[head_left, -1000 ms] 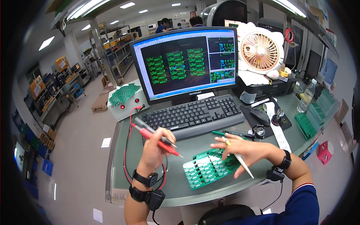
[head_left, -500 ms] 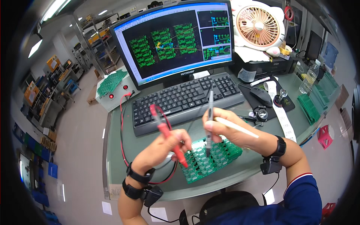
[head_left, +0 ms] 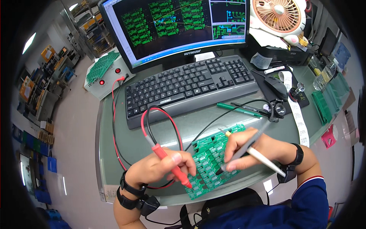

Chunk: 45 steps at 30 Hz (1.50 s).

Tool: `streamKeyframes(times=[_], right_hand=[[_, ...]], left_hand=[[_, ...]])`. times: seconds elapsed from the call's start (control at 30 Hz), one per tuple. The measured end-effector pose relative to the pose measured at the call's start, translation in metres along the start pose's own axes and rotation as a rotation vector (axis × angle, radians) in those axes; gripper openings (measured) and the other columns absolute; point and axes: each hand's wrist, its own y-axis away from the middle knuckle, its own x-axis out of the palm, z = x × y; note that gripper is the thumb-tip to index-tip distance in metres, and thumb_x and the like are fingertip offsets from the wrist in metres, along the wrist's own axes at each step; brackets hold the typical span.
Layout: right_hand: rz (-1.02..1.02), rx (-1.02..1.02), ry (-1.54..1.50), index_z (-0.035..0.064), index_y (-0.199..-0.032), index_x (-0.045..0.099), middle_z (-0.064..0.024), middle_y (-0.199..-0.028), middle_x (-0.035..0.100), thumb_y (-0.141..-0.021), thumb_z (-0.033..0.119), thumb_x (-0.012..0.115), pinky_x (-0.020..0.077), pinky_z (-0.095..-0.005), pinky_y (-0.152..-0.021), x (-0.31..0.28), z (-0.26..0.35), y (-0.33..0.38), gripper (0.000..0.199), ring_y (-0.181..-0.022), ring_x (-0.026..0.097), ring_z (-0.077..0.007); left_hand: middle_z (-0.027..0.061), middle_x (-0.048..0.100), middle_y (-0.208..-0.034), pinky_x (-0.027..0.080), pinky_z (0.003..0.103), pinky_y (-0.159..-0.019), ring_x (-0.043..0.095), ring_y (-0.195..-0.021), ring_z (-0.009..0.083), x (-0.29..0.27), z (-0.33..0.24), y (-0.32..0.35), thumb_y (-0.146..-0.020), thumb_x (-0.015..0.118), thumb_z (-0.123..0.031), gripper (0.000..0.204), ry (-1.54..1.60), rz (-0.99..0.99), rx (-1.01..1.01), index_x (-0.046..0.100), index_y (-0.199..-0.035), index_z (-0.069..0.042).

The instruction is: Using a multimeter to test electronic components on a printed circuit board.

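Note:
My left hand [head_left: 162, 168] is closed around a red test probe [head_left: 167, 160], whose tip points down at the near left edge of a green circuit board panel [head_left: 207, 158]. A red lead and a dark lead loop up from behind this hand. Over the panel's right half, my right hand [head_left: 255, 147] grips a grey test probe [head_left: 249, 144] slanting down to the left, its black tip at or just above the board's middle. The same hand also holds a slim white-handled tool [head_left: 267, 162] crosswise; a yellowish end pokes out past the fingers. Whether either tip touches the board, I cannot tell.
Behind the board lie a black keyboard [head_left: 190, 84] and a green pen [head_left: 240, 110]. A monitor [head_left: 171, 49] shows a board layout. To the right are a mouse [head_left: 276, 87], a paper strip [head_left: 299, 122] and a bottle [head_left: 325, 75]; at left, a white box [head_left: 108, 80] carries green boards.
My right hand has come down and nearer, tilting the grey probe from upright to slanted. The left hand's red probe tip remains by the board's left side. The view has tipped downward.

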Motion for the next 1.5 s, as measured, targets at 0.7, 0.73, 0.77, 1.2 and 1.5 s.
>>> streamKeyframes(times=[0.7,0.73,0.77,1.2,1.5], right_hand=[[-0.086,-0.106,0.100,0.0048,-0.081,0.057,-0.0030,-0.073,0.061,-0.086,0.020,0.071,0.0437,-0.0277,-0.053,0.018,-0.021,0.000,0.021,-0.063,0.060,-0.0126],[-0.089,-0.116,0.112,0.0050,-0.081,0.057,-0.0032,-0.073,0.061,-0.086,0.019,0.071,0.0441,-0.0282,-0.054,0.019,-0.021,-0.001,0.021,-0.064,0.060,-0.0133],[-0.090,-0.115,0.112,0.0050,-0.081,0.057,-0.0032,-0.073,0.061,-0.086,0.019,0.071,0.0441,-0.0282,-0.054,0.019,-0.021,-0.001,0.021,-0.064,0.060,-0.0133],[-0.077,-0.198,0.178,0.0048,-0.082,0.058,-0.0050,-0.073,0.061,-0.085,0.016,0.072,0.0462,-0.0307,-0.056,0.019,-0.022,-0.002,0.018,-0.066,0.062,-0.0180],[-0.080,-0.214,0.188,0.0046,-0.082,0.057,-0.0052,-0.073,0.061,-0.085,0.015,0.072,0.0457,-0.0309,-0.054,0.019,-0.022,-0.002,0.018,-0.065,0.062,-0.0180]], left_hand=[[0.0045,0.064,-0.082,0.047,0.024,-0.065,0.061,-0.075,0.0095,0.001,0.006,-0.005,-0.087,0.068,-0.018,0.020,0.077,-0.157,0.026,0.061,-0.092,0.001],[0.0037,0.063,-0.082,0.047,0.023,-0.066,0.062,-0.076,0.0087,0.003,0.006,-0.006,-0.084,0.071,-0.012,0.019,0.116,-0.187,0.021,0.059,-0.092,0.000],[0.0037,0.063,-0.082,0.047,0.023,-0.066,0.062,-0.076,0.0087,0.005,0.007,-0.006,-0.084,0.071,-0.012,0.019,0.117,-0.187,0.020,0.059,-0.092,0.000],[-0.0006,0.056,-0.076,0.044,0.022,-0.061,0.053,-0.070,0.0044,0.011,0.006,-0.007,-0.083,0.071,-0.011,0.018,0.034,-0.226,0.082,0.054,-0.084,-0.004],[-0.0004,0.056,-0.077,0.044,0.022,-0.061,0.053,-0.070,0.0046,0.012,0.006,-0.008,-0.082,0.072,-0.013,0.020,0.020,-0.223,0.068,0.054,-0.083,-0.004]])
